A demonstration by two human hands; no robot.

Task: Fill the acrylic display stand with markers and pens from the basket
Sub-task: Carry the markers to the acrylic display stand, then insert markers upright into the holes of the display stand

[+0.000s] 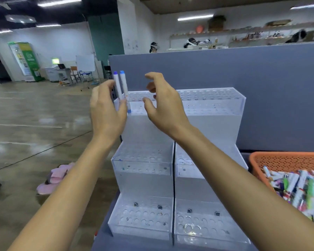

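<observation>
My left hand (pixel 107 113), centre left of the frame, pinches two blue-capped markers (pixel 117 87) between fingers and thumb, upright with caps up. Their lower ends are at the left edge of the top tier (pixel 212 100) of the acrylic display stand (pixel 145 127); I cannot tell whether either tip has found a hole. My right hand (pixel 163 105), just right of them, holds nothing, its fingers apart and loosely curled above the same tier.

I think the main risk is the double load. Held side by side in a light pinch, the two markers may not match the spacing of the holes, so seating one could cock the other loose. A slip here goes badly, because this corner of the stand overhangs the floor (pixel 34 115) at the left of the frame, where pink slippers (pixel 53 178) lie. The holes are also hard to read in clear plastic, and a missed tip pushed sideways could shove the light stand along the tabletop (pixel 101 240). The orange basket (pixel 286 156) at lower right is well apart, and reaching back to it could drag my forearm across the nearly bare lower tiers
</observation>
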